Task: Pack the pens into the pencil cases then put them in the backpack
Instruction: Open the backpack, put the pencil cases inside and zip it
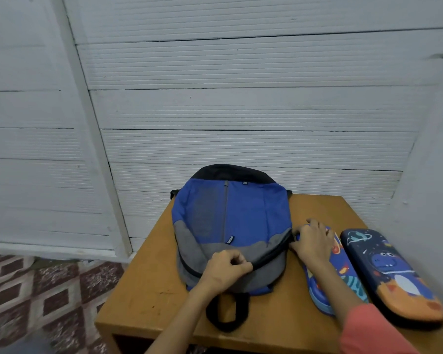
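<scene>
Lying flat on the wooden table [149, 277], the blue and grey backpack [230, 215] had its black carry loop [225, 315] toward the person. The left hand [225, 270] pinched a fold of the grey fabric just beside the zipper [271, 254], fingers curled tight. The right hand [313, 241] was bunched at the zipper's right end, thumb and fingers closed on it (the pull itself was too small to make out). Partly under that forearm lay a blue pencil case [343, 279], and just beside it, farther right, a dark pencil case [394, 272] with a dinosaur print, both closed.
</scene>
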A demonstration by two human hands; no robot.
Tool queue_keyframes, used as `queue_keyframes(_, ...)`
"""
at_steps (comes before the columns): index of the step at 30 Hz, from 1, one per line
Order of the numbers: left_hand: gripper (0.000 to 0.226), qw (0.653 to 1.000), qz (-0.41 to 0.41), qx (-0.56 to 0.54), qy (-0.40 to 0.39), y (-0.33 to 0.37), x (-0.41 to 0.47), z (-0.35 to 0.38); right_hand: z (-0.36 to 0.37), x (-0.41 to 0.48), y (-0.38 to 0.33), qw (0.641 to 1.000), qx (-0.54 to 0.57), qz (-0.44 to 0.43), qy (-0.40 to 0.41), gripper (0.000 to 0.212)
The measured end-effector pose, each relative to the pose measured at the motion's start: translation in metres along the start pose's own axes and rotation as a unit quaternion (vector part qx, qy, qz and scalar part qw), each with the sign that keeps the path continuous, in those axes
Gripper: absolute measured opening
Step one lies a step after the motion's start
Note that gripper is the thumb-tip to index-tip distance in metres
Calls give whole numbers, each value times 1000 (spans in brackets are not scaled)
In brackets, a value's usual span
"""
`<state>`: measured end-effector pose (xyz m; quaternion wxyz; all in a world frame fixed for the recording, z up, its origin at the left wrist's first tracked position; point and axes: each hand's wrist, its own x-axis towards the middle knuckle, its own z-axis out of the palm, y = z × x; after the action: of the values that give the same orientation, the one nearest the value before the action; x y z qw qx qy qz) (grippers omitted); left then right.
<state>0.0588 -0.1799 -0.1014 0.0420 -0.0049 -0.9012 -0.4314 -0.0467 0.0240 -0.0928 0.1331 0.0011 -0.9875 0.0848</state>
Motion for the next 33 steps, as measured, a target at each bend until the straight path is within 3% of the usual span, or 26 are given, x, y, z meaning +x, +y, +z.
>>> queue_keyframes(13,17,997,-14,-71,-33,-2,2,-3,3,3,-9,996,-78,-30,37,24)
queue_keyframes(27,27,992,-40,-99,-70,0,2,-13,8,2,-8,994,-56,-82,47,23)
queue_keyframes(33,29,990,-47,-109,-74,-2,2,-15,6,-1,-9,991,-36,-116,54,14)
